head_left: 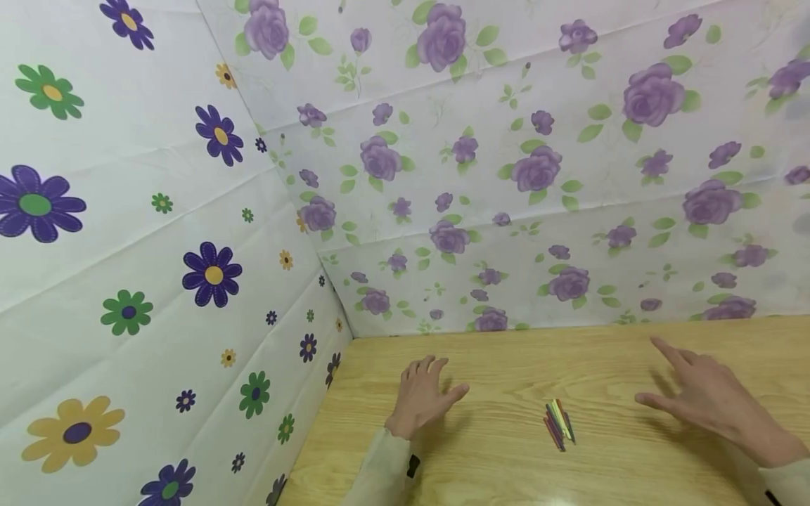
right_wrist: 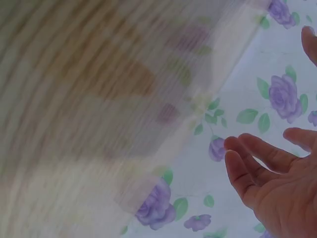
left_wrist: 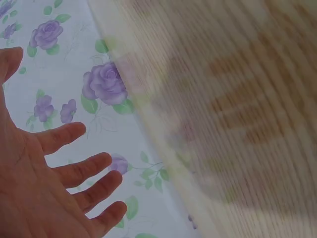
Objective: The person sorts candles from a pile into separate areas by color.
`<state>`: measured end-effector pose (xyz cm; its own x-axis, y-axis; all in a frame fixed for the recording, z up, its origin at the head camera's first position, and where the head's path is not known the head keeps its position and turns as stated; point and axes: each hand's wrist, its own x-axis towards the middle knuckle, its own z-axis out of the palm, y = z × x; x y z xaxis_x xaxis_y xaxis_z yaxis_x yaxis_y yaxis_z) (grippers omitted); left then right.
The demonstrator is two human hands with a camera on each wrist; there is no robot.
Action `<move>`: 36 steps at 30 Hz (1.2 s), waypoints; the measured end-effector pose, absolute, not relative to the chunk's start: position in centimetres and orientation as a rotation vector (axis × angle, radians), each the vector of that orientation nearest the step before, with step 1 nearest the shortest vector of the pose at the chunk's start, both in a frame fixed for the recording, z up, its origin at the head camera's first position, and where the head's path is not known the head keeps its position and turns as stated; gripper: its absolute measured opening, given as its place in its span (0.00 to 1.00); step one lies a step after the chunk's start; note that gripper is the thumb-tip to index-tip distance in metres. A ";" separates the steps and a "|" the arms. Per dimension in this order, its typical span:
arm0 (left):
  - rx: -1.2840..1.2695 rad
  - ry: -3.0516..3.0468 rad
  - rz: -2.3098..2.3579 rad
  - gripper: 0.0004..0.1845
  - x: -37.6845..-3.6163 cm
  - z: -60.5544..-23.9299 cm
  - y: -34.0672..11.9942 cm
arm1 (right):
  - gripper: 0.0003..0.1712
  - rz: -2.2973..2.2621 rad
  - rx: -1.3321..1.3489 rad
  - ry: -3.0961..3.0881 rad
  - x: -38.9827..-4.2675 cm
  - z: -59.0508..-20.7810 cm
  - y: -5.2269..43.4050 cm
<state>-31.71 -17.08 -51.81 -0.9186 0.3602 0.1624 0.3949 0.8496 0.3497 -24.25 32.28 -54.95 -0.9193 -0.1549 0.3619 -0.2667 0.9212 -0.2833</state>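
Observation:
A small bundle of thin coloured sticks [head_left: 560, 424] lies on the wooden table, in red, purple, yellow, green and other colours. To its left is my left hand [head_left: 420, 398], fingers spread and holding nothing. My right hand [head_left: 709, 400] is to the right of the sticks, also with nothing in it, its index finger and thumb stretched out. Neither hand touches the sticks. The left wrist view shows the left palm [left_wrist: 34, 183] with separated fingers; in the right wrist view the right palm [right_wrist: 290, 191] has slightly bent fingers. The sticks appear in neither wrist view.
The light wooden table [head_left: 506, 372] has a glossy surface that mirrors the hands. A white sheet with purple roses [head_left: 534, 169] rises along its back edge. Another white sheet with bright flowers [head_left: 211, 274] closes off the left side.

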 end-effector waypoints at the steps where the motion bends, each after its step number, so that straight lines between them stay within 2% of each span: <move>1: -0.598 -2.932 -0.587 0.45 -31.7 -51.8 -17.1 | 0.68 0.487 0.309 -2.745 -24.2 -55.0 32.2; 20: -0.565 -2.944 -0.648 0.43 -31.6 -51.9 -16.1 | 0.49 0.810 0.227 -2.895 -23.3 -54.1 30.4; 36: -0.586 -2.965 -0.643 0.37 -31.5 -51.9 -15.5 | 0.20 0.762 0.305 -2.850 -22.5 -54.3 27.5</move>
